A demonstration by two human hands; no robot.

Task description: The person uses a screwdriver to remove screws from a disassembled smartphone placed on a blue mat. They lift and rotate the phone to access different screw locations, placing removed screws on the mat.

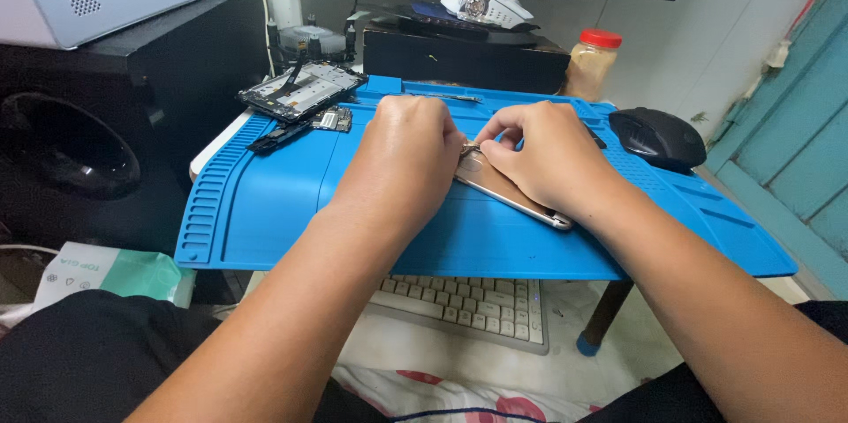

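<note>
Pale ridged keyboard (468, 306) nearest; both hands (411, 154) (539, 158) pinch a smooth metallic phone (508, 193).

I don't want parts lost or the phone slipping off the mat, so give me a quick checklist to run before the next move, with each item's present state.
1. Phone lying fully on the blue mat: ok.
2. Right hand steadying the phone: ok.
3. Left hand at the phone's top end, with a small metal tool: ok; tool tip hidden.
4. Loose screws accounted for: cannot tell.
5. Dismantled phone frame and circuit board clear of both hands: ok.
6. Black mouse away from the right elbow: ok.
</note>
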